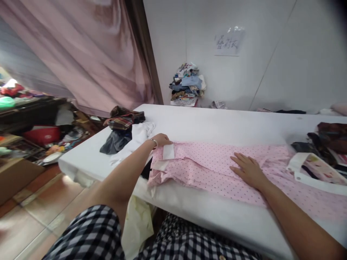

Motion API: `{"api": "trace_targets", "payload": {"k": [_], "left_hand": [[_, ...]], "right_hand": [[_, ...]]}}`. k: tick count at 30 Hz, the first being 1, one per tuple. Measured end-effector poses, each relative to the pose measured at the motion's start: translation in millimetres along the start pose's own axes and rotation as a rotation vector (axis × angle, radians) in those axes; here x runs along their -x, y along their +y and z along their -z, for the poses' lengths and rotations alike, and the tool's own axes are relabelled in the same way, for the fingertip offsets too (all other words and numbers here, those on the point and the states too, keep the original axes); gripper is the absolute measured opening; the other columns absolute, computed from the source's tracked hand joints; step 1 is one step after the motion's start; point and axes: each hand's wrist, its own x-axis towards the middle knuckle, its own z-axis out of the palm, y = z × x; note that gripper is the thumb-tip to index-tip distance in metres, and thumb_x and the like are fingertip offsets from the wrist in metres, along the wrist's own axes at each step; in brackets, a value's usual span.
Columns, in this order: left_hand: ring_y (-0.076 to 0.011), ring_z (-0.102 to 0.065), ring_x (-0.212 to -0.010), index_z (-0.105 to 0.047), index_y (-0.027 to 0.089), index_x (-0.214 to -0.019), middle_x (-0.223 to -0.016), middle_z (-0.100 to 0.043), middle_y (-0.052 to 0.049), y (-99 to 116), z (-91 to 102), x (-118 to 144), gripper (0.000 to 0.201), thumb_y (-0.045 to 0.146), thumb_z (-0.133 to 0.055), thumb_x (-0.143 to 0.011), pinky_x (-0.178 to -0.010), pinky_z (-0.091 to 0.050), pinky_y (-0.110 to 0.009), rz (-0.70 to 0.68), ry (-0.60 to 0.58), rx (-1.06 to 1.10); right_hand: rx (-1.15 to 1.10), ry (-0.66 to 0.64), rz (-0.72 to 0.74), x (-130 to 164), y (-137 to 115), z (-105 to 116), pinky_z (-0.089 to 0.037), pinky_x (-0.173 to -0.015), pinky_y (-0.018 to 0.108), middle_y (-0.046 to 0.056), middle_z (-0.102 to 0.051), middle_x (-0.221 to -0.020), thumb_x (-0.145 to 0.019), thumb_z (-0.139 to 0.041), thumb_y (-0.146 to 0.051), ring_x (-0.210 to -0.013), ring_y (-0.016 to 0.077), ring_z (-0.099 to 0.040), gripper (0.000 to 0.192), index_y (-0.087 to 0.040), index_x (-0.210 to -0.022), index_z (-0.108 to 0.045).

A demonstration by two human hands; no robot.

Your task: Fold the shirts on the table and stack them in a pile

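A pink shirt with small dark dots (206,155) lies lengthwise along the table, its white collar (298,166) toward the right. Two white patches, which look like cuffs, show near its left end. My left hand (161,139) is closed at the far left corner of the shirt, fingers bent down onto the cloth beside one white patch. Palm down on the middle of the shirt rests my right hand (248,169), its fingers spread. Some wrinkles run through the cloth between the hands.
The white table (211,122) carries folded dark and plaid clothes (121,119) and a white garment (135,139) at left. More dark clothes (330,137) lie at right. A tall clothes pile (188,85) stands by the wall. A pink curtain (108,54) hangs at left.
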Motion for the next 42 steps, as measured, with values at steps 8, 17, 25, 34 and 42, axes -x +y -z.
{"api": "trace_targets", "payload": {"k": [8, 17, 25, 34, 42], "left_hand": [[-0.0183, -0.063, -0.072, -0.068, 0.021, -0.097, -0.085, -0.070, -0.004, 6, 3.0, 10, 0.034, 0.036, -0.064, -0.067, -0.057, -0.044, -0.024, 0.093, 0.143, 0.047], [-0.0196, -0.061, -0.090, -0.062, 0.018, -0.106, -0.107, -0.066, -0.008, 3, -5.7, 56, 0.034, 0.041, -0.050, -0.083, -0.073, -0.047, -0.029, 0.148, 0.443, 0.063], [-0.0192, -0.060, -0.097, -0.059, 0.025, -0.114, -0.113, -0.060, -0.005, -2, -77.8, 180, 0.042, 0.042, -0.062, -0.076, -0.085, -0.048, -0.031, -0.097, 0.415, 0.089], [-0.0213, -0.058, -0.100, -0.067, 0.025, -0.097, -0.103, -0.064, -0.006, -8, -82.0, 187, 0.027, 0.016, -0.046, -0.082, -0.088, -0.046, -0.033, -0.086, 0.402, -0.121], [-0.0229, -0.057, -0.098, -0.068, 0.022, -0.084, -0.099, -0.064, -0.007, -22, -75.7, 184, 0.026, 0.014, -0.043, -0.080, -0.082, -0.045, -0.033, -0.007, 0.494, -0.146]], "right_hand": [[-0.082, -0.006, -0.007, 1, 0, 4, -0.021, -0.113, 0.052, 0.003, -0.033, -0.151, -0.089, -0.030, -0.065, -0.139, 0.0264, -0.028, 0.061, -0.029, -0.135, -0.046], [-0.142, 0.028, 0.059, 2, 10, 1, -0.022, -0.114, 0.050, 0.002, -0.038, -0.148, -0.090, -0.032, -0.061, -0.138, 0.0239, -0.031, 0.055, -0.032, -0.137, -0.042], [-0.213, 0.028, 0.071, 4, 10, 6, -0.024, -0.113, 0.051, 0.004, -0.041, -0.147, -0.088, -0.036, -0.059, -0.136, 0.0290, -0.034, 0.058, -0.031, -0.138, -0.040], [-0.207, 0.062, 0.056, 4, 10, 4, -0.028, -0.111, 0.050, 0.004, -0.046, -0.143, -0.086, -0.038, -0.058, -0.132, 0.0307, -0.039, 0.056, -0.029, -0.134, -0.047], [-0.137, 0.057, 0.028, 9, 6, 2, -0.023, -0.112, 0.051, 0.008, -0.040, -0.146, -0.090, -0.035, -0.053, -0.136, 0.0278, -0.033, 0.056, -0.023, -0.135, -0.047]]}}
